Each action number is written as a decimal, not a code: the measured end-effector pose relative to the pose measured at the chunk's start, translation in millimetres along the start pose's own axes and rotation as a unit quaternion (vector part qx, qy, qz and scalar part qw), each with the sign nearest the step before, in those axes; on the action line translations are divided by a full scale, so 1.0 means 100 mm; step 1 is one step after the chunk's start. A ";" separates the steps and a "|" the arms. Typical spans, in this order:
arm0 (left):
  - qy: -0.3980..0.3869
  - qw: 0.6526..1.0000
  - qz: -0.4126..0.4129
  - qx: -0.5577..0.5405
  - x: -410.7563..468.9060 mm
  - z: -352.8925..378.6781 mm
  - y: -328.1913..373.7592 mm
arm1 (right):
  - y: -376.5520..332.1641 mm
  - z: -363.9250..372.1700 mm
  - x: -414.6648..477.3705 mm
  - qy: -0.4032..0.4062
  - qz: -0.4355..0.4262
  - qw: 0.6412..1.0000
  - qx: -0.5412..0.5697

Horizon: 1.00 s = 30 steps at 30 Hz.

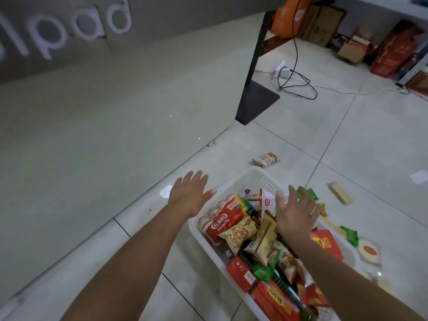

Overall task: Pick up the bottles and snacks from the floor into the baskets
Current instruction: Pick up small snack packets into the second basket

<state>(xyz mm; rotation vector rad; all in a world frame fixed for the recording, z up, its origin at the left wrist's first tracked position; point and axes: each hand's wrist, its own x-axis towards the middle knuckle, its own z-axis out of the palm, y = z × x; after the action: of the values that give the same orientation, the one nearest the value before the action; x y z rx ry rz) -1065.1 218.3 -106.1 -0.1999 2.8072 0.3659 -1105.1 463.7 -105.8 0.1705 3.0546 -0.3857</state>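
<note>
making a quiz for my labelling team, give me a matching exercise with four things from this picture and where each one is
Things:
1. red Solubrity bag
2. tan wafer bar
3. orange and white packet
4. right hand

Places:
a. open, above the white basket
b. on the floor beyond the basket's far corner
c. inside the basket
d. on the floor right of the basket

Pairs: 1-c, 2-d, 3-b, 4-a

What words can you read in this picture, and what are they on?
"lpad": big white letters on the grey wall, start cut off.
"Solubrity": on the red snack bag in the white basket.
Other packets, like the orange packet on the floor: print too small or blurred to read.
</note>
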 end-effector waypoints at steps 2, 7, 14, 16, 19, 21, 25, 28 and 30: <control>-0.015 0.998 -0.006 0.054 -0.10 -0.37 0.01 | 0.02 -0.43 0.09 -0.053 -0.051 0.995 -0.061; 0.004 0.993 -0.015 0.117 -0.42 -1.70 0.45 | -0.18 -1.88 0.18 -0.141 -0.108 0.977 -0.119; 0.009 0.998 -0.024 0.061 -1.16 -3.81 1.47 | -0.43 -4.36 -0.15 -0.120 -0.092 0.986 -0.076; 0.010 0.998 -0.007 0.065 -1.44 -4.33 1.82 | -0.42 -5.04 -0.30 -0.112 -0.077 0.989 -0.055; 0.017 0.997 0.030 0.065 -1.82 -4.99 2.33 | -0.32 -5.98 -0.48 -0.097 -0.052 0.993 -0.043; 0.030 0.996 0.047 0.070 -1.96 -5.36 2.63 | -0.17 -6.51 -0.53 -0.083 -0.036 0.995 -0.041; 0.077 0.991 0.078 0.080 -2.04 -5.90 3.16 | 0.26 -7.26 -0.56 -0.058 -0.013 0.997 -0.053; 0.100 0.986 0.102 0.089 -1.99 -6.07 3.57 | 0.65 -7.61 -0.47 -0.045 0.004 0.998 -0.050; 0.104 0.985 0.104 0.095 -1.93 -6.11 3.85 | 0.92 -7.79 -0.41 -0.045 0.013 0.998 -0.049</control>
<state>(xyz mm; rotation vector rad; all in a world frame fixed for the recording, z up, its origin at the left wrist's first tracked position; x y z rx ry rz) -1119.6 440.4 605.2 0.1043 3.0568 0.1253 -1087.9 743.1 627.9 0.1841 2.9714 -0.2352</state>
